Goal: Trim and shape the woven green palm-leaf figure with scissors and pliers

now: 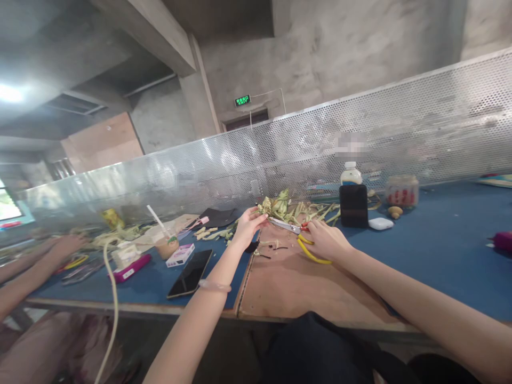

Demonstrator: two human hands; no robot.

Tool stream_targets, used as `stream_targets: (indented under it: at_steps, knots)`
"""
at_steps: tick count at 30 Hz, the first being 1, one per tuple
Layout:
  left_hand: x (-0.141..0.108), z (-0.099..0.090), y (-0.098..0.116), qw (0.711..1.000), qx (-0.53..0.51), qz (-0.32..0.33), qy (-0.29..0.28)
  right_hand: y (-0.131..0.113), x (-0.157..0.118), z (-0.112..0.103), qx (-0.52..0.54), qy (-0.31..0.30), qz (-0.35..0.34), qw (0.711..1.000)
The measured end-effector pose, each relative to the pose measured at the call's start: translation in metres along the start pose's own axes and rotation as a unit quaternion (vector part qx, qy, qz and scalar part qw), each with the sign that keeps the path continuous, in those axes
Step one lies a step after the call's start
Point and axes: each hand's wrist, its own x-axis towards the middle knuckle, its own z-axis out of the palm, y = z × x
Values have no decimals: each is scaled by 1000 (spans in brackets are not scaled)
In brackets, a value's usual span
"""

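Note:
My left hand (247, 228) is closed, its fingers pinching a bunch of pale green, dried-looking plant stems (265, 206). A pair of scissors (285, 225) with silver blades and red and yellow handles is in my right hand (327, 240). The blades point left, their tips close to my left fingertips and the stems; whether they touch the plant I cannot tell. More loose leafy stems (310, 211) lie behind both hands. Below them is a brown board (288, 288) with a few dark scraps (276, 246) on it.
Left on the blue tabletop are a phone (191, 274), a small box (180, 255), a cup with a straw (166, 246) and a magenta power strip (130, 268). A black upright device (353, 206), bottle (351, 173) and jar (402, 191) stand right. Another person's hands (66, 248) work far left.

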Motion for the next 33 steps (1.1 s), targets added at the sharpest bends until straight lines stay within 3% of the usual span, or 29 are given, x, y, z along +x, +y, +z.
stream_targets:
  at_steps: [14, 24, 33]
  knots:
    - [0, 0, 0, 1000, -6, 2, -10, -1, 0, 0, -3, 2, -14, 1000]
    - [-1, 0, 1, 1000, -13, 9, -20, 11, 3, 9, 28, 74, 36, 996]
    - [0, 1, 2, 1000, -17, 4, -7, 3, 0, 4, 9, 39, -1, 999]
